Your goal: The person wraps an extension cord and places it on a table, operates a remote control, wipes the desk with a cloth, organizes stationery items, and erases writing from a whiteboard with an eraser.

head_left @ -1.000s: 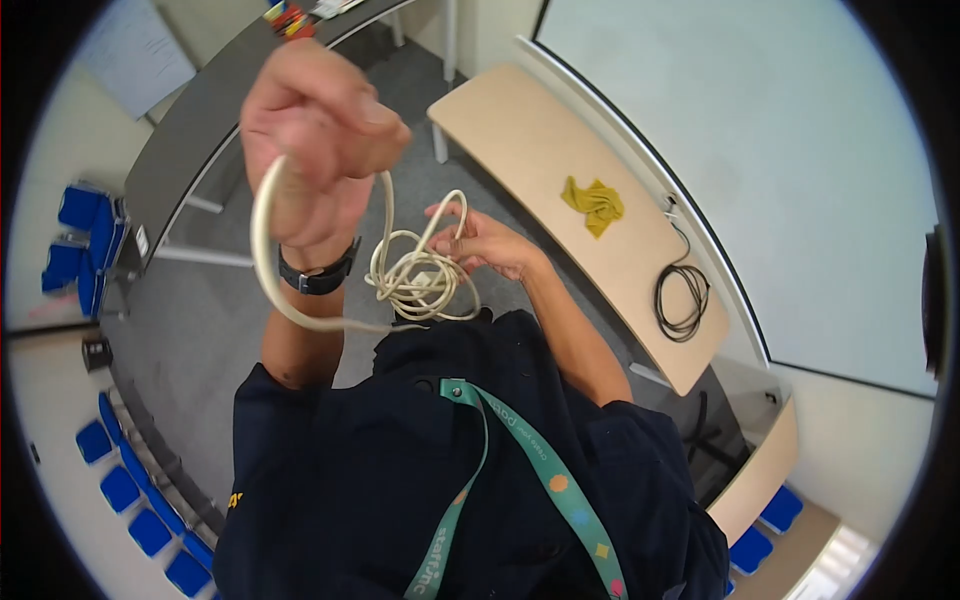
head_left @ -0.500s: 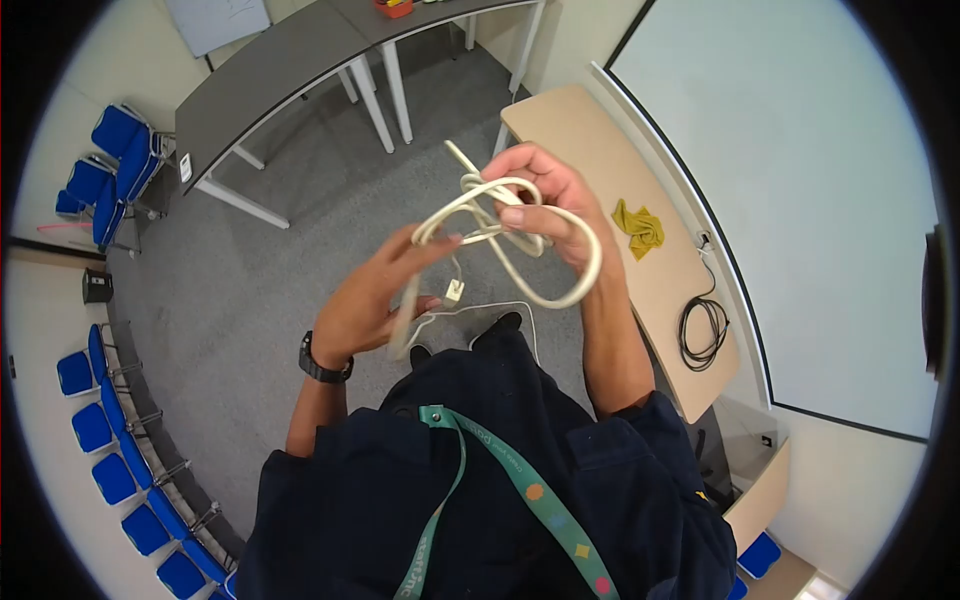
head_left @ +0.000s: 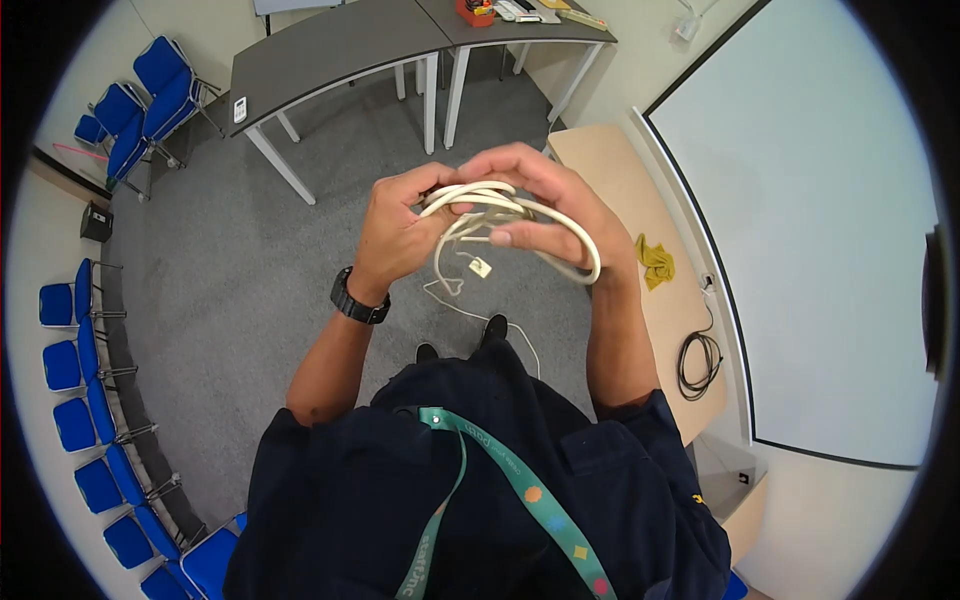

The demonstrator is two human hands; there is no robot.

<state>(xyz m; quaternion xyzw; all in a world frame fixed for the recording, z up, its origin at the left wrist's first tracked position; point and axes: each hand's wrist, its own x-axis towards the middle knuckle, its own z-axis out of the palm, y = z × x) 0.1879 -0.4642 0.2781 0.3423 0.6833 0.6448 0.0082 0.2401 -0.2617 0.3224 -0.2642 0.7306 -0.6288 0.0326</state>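
A person standing in a room of blue chairs (head_left: 74, 424) holds a cream cable (head_left: 485, 188) gathered in loose loops between both hands, out in front of the body and above the gray carpet (head_left: 230, 290). The left hand (head_left: 405, 228), a black watch (head_left: 359, 298) at its wrist, is closed on the left end of the bundle. The right hand (head_left: 562, 212) curves about the other end, fingers arched over the top and thumb set apart below; how firmly it grips cannot be told. One wide loop bows out across the right palm toward the wrist. Beneath the bundle, between the hands, hangs a pale plug (head_left: 480, 267), while a length of the same cable trails below, past the dark shoes (head_left: 495, 331). At right, a yellow cloth (head_left: 655, 262) and a coiled black cable (head_left: 698, 365) lie on a pale table (head_left: 597, 155).
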